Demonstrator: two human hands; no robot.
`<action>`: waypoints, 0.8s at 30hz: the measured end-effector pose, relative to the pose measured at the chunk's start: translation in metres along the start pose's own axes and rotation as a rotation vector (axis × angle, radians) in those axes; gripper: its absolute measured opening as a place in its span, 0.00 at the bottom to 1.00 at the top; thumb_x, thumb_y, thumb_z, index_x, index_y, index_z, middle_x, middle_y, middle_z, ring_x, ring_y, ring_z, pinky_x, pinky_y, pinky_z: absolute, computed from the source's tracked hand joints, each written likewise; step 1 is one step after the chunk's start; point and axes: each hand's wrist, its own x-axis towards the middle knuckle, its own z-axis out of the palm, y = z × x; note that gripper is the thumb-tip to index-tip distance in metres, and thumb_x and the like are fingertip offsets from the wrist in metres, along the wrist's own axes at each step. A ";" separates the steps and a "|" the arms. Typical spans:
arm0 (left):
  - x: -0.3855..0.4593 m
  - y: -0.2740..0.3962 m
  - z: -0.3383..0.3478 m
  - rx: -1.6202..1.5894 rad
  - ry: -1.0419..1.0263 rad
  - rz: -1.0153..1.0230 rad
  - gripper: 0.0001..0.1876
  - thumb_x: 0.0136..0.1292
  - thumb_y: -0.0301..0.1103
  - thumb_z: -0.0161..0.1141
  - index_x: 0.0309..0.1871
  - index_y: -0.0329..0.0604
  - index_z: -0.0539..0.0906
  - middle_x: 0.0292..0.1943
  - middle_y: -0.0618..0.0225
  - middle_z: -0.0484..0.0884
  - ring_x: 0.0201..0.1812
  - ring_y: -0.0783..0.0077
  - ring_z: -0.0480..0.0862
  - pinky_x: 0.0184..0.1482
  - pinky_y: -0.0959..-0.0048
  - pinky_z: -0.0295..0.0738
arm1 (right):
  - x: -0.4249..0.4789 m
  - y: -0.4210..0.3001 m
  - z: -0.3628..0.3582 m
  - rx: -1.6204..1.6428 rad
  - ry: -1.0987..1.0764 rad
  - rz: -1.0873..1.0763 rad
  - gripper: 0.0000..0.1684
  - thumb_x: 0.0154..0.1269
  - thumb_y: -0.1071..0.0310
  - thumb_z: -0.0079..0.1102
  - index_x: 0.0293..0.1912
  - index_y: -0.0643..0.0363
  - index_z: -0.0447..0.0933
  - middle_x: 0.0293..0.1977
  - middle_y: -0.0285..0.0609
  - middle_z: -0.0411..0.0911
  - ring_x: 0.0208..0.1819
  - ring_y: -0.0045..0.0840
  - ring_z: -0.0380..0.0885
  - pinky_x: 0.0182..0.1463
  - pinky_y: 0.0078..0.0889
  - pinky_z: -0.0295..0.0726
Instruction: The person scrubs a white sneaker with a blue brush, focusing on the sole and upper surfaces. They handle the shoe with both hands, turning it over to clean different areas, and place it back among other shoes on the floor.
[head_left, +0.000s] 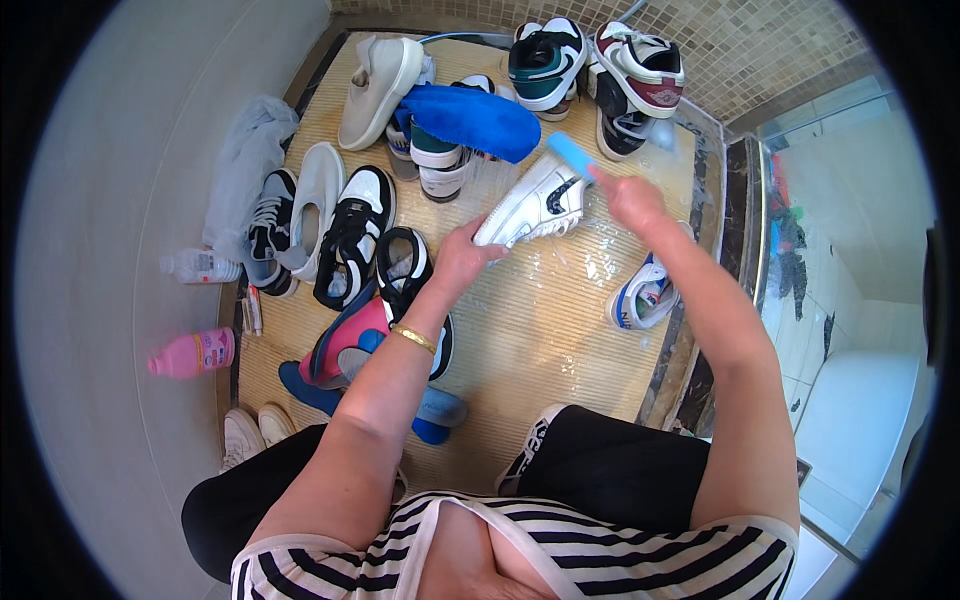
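My left hand (466, 257) grips a white sneaker (531, 201) with a dark swoosh by one end, and the shoe lies tilted on its side. A light-blue scrubbing brush (571, 155) is in my right hand (628, 198), against the sneaker's far end near the sole. Fine streams of water fall just left of the sneaker, below a large blue insole (474, 120) that rests on a pile of shoes. To the right, under my right forearm, sits a white and blue sneaker (646, 297), partly covered by the arm.
Several shoes, among them a black and white sneaker (356, 232) and a beige slip-on (381, 90), stand left and at the back of the wet ribbed floor (540, 337). Loose insoles (352, 337) lie near my left forearm. A pink bottle (196, 353) stands by the left wall.
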 end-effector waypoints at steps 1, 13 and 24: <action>0.001 0.001 0.000 -0.024 0.001 -0.004 0.35 0.47 0.30 0.70 0.61 0.32 0.74 0.49 0.55 0.83 0.48 0.68 0.82 0.53 0.73 0.73 | 0.007 0.004 -0.009 -0.064 0.021 0.010 0.29 0.67 0.67 0.45 0.66 0.30 0.64 0.27 0.47 0.79 0.31 0.41 0.81 0.33 0.45 0.79; -0.002 0.004 0.000 0.066 0.012 -0.008 0.35 0.47 0.30 0.71 0.61 0.31 0.73 0.50 0.56 0.82 0.50 0.68 0.81 0.54 0.74 0.72 | 0.008 0.011 -0.017 -0.097 0.034 0.108 0.28 0.64 0.64 0.48 0.63 0.32 0.67 0.28 0.47 0.80 0.30 0.39 0.81 0.34 0.43 0.80; 0.006 -0.001 0.002 -0.042 -0.019 0.016 0.31 0.49 0.29 0.69 0.60 0.31 0.75 0.49 0.58 0.83 0.47 0.70 0.82 0.52 0.73 0.74 | 0.008 -0.001 -0.004 -0.102 0.022 0.032 0.29 0.64 0.65 0.48 0.65 0.36 0.66 0.31 0.47 0.81 0.33 0.38 0.82 0.35 0.43 0.80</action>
